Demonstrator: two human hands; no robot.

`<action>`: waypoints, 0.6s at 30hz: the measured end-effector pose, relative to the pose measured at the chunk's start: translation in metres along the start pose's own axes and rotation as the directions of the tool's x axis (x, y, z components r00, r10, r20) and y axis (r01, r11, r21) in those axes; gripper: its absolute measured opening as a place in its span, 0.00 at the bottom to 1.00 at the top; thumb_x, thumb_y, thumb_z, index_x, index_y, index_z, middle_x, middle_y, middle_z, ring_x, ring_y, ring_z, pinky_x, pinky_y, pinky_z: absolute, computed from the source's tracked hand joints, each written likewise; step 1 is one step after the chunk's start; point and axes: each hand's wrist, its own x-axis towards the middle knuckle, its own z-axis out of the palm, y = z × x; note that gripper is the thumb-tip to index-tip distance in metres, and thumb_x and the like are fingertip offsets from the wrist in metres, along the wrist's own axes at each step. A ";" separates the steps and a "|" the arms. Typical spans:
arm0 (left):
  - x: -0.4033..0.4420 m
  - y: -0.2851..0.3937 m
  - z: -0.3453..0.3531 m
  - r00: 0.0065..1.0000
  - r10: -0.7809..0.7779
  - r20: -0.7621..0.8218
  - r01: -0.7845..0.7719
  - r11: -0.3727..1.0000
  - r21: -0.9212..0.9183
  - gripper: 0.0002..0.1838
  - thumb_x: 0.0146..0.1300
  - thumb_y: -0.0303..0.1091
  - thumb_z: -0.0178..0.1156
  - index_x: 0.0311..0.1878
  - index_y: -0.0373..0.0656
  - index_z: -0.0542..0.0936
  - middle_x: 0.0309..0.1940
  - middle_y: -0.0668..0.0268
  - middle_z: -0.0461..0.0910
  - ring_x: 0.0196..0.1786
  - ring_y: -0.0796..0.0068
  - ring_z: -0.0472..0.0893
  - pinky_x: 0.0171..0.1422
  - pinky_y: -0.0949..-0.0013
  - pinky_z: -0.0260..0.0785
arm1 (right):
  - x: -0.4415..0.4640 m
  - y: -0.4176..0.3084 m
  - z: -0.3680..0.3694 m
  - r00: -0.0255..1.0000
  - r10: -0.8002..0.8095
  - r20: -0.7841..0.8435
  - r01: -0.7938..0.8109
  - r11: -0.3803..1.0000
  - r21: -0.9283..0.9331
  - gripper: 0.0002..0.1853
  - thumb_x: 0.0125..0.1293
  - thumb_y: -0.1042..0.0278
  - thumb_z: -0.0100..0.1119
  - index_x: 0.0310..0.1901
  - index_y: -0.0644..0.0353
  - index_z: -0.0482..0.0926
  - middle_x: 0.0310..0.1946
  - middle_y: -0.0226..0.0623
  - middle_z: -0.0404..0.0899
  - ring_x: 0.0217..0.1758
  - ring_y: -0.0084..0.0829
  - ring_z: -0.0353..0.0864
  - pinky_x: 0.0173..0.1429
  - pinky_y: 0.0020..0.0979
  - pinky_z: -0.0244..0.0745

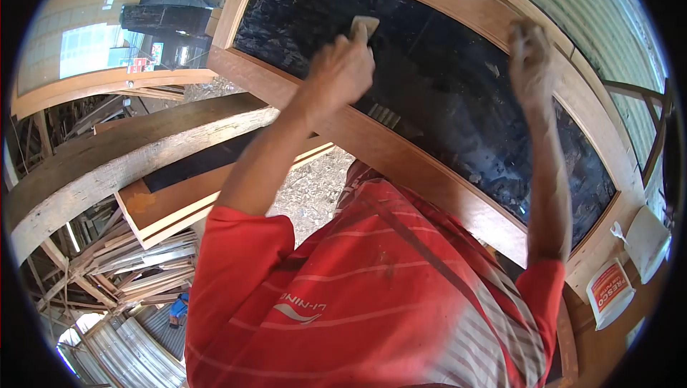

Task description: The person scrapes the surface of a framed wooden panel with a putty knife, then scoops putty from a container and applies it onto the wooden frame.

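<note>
My left hand (342, 70) is closed round a small pale tan flat piece (367, 25), its index finger stretched along it. The piece is over the dark, smeared panel (422, 73) of a wooden framed door (279, 80); whether it touches the surface I cannot tell. My right hand (531, 62) is at the far side of the door, over the frame rail and panel edge. Its fingers look curled but are smeared by motion, and anything in them is hidden. Pale streaks and dusty patches mark the panel.
A thick wooden beam (143, 152) runs at the left, with another framed panel (172, 202) below it. A glazed frame (93, 30) is at the upper left. White packets (610, 293) lie at the right. Scrap wood (143, 273) is piled lower left; shavings (311, 184) cover the ground.
</note>
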 end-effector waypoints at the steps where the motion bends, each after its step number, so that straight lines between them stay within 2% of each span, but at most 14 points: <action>1: -0.011 -0.004 0.011 0.999 0.038 0.032 -0.038 0.999 -0.007 0.36 0.77 0.34 0.57 0.83 0.29 0.62 0.45 0.33 0.87 0.50 0.28 0.86 0.59 0.37 0.79 | -0.019 -0.026 0.002 0.990 0.067 0.121 -0.081 0.990 0.118 0.12 0.78 0.63 0.68 0.52 0.62 0.87 0.46 0.51 0.88 0.50 0.48 0.90 0.53 0.44 0.84; 2: -0.015 -0.011 0.025 0.997 0.073 0.033 -0.069 0.992 -0.107 0.36 0.76 0.34 0.57 0.83 0.29 0.62 0.47 0.33 0.86 0.51 0.31 0.87 0.59 0.39 0.78 | -0.040 -0.061 0.009 0.935 0.234 0.267 -0.307 0.911 0.276 0.13 0.78 0.63 0.68 0.54 0.64 0.87 0.45 0.49 0.88 0.48 0.41 0.90 0.50 0.41 0.85; 3: -0.016 -0.013 0.035 0.993 0.114 0.030 -0.105 0.973 -0.208 0.36 0.76 0.33 0.56 0.83 0.29 0.63 0.49 0.34 0.86 0.52 0.33 0.87 0.58 0.41 0.78 | -0.054 -0.087 0.015 0.950 0.148 0.273 -0.243 0.903 0.354 0.14 0.78 0.64 0.68 0.55 0.65 0.86 0.46 0.48 0.88 0.46 0.42 0.91 0.48 0.40 0.86; 6: -0.020 0.000 0.043 0.997 0.071 -0.009 -0.064 0.833 -0.550 0.33 0.77 0.31 0.56 0.81 0.27 0.66 0.52 0.33 0.85 0.56 0.37 0.87 0.60 0.45 0.78 | -0.093 -0.136 0.054 0.929 0.105 0.354 -0.272 0.842 0.466 0.19 0.77 0.65 0.66 0.64 0.64 0.82 0.52 0.51 0.86 0.54 0.49 0.86 0.59 0.44 0.83; 9: -0.016 -0.011 0.072 0.962 0.168 -0.215 -0.262 0.792 -0.551 0.31 0.79 0.29 0.55 0.81 0.28 0.67 0.51 0.32 0.85 0.54 0.39 0.88 0.60 0.49 0.78 | -0.098 -0.156 0.074 0.954 -0.033 0.298 -0.025 0.982 0.190 0.23 0.73 0.68 0.67 0.67 0.64 0.80 0.58 0.51 0.82 0.59 0.52 0.81 0.64 0.47 0.79; 10: -0.015 -0.013 0.069 0.962 0.176 -0.209 -0.262 0.810 -0.525 0.29 0.79 0.28 0.55 0.80 0.28 0.69 0.50 0.32 0.85 0.53 0.40 0.89 0.60 0.50 0.79 | -0.097 -0.162 0.075 0.951 -0.019 0.307 -0.030 0.988 0.154 0.25 0.69 0.71 0.66 0.68 0.64 0.80 0.62 0.51 0.78 0.60 0.54 0.80 0.64 0.49 0.79; 13: -0.012 -0.027 0.048 0.972 0.205 -0.111 -0.229 0.748 -0.623 0.26 0.78 0.27 0.57 0.77 0.30 0.75 0.53 0.34 0.86 0.53 0.41 0.89 0.60 0.50 0.79 | -0.104 -0.154 0.090 0.961 -0.076 0.266 0.089 0.995 -0.039 0.27 0.68 0.72 0.66 0.69 0.65 0.79 0.60 0.54 0.78 0.58 0.56 0.80 0.63 0.51 0.80; 16: 0.000 -0.045 0.034 0.970 0.241 -0.036 -0.202 0.712 -0.672 0.22 0.77 0.28 0.61 0.70 0.32 0.82 0.54 0.39 0.88 0.54 0.43 0.89 0.59 0.51 0.80 | -0.096 -0.157 0.103 0.939 0.018 0.343 0.029 0.991 -0.134 0.30 0.66 0.73 0.67 0.71 0.66 0.78 0.56 0.56 0.77 0.57 0.59 0.80 0.62 0.52 0.81; 18: 0.021 -0.062 0.037 0.915 0.215 -0.341 -0.386 0.716 -0.582 0.20 0.76 0.30 0.64 0.66 0.33 0.84 0.49 0.42 0.88 0.49 0.47 0.89 0.56 0.53 0.80 | -0.088 -0.161 0.108 0.927 0.066 0.368 -0.003 0.985 -0.171 0.31 0.65 0.75 0.66 0.71 0.66 0.78 0.55 0.56 0.77 0.56 0.58 0.80 0.61 0.52 0.81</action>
